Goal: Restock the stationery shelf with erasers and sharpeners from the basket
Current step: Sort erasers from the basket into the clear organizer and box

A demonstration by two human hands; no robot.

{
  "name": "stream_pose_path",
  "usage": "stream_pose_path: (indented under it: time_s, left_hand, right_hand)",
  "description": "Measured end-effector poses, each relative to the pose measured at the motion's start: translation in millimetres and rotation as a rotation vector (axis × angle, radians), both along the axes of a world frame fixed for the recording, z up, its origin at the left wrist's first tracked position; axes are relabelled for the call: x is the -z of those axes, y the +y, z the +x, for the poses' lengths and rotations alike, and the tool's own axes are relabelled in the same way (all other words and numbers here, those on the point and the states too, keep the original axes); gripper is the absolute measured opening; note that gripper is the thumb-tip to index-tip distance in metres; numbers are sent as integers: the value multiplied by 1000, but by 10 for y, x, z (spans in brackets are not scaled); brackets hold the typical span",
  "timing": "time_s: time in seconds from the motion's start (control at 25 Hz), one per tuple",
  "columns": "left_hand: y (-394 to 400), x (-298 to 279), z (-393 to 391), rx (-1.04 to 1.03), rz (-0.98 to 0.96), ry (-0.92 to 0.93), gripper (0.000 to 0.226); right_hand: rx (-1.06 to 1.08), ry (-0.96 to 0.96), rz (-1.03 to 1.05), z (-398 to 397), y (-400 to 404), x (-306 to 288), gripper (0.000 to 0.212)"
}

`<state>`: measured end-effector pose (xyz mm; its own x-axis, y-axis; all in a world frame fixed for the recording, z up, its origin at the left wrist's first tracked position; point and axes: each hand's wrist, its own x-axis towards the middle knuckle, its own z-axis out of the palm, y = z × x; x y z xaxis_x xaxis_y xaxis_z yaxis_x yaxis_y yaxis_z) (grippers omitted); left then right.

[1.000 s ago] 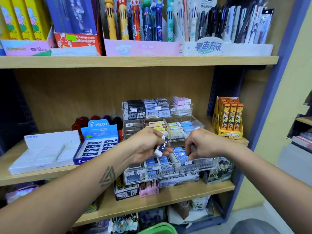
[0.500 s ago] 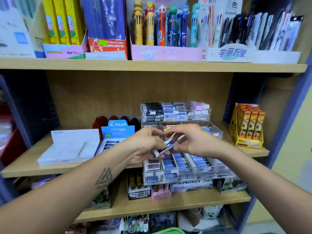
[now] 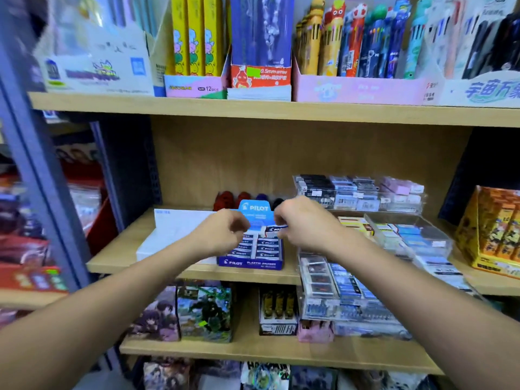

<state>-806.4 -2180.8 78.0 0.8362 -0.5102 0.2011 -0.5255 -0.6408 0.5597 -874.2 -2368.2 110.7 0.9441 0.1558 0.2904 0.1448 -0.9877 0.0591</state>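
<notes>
Eraser (image 3: 274,229) white, blue PILOT sleeve, pinched in right grip (image 3: 298,223); left grip (image 3: 225,232) curled, empty.

— What is the shelf (image 3: 197,273) under my hands made of?
— Pale wood-look board, matt and smooth. On it sits my blue Pilot box (image 3: 250,261), printed cardboard with a slight sheen.
— And to the right of that box?
— Clear, glossy plastic trays (image 3: 408,237). Left of it, a matt white paper box (image 3: 168,235). The upright post (image 3: 42,170) looks like painted metal.
</notes>
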Motion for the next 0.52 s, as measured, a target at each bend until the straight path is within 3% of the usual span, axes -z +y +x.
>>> stream_pose_path:
  time_s: [0.08,0.16,0.32,0.52]
  left_hand:
    - [95,128,66,113,340,-213,31]
    - [150,263,116,233,491,-215,34]
    - [227,400,171,324,595,-192,40]
    - [218,351,264,316,623,-219,45]
  right_hand:
    - [21,42,-118,76,129,16,11]
    - [21,116,-239,113,251,38,20]
    - [24,181,-299,180,335,65,21]
    - [89,160,-153,389,351,144,22]
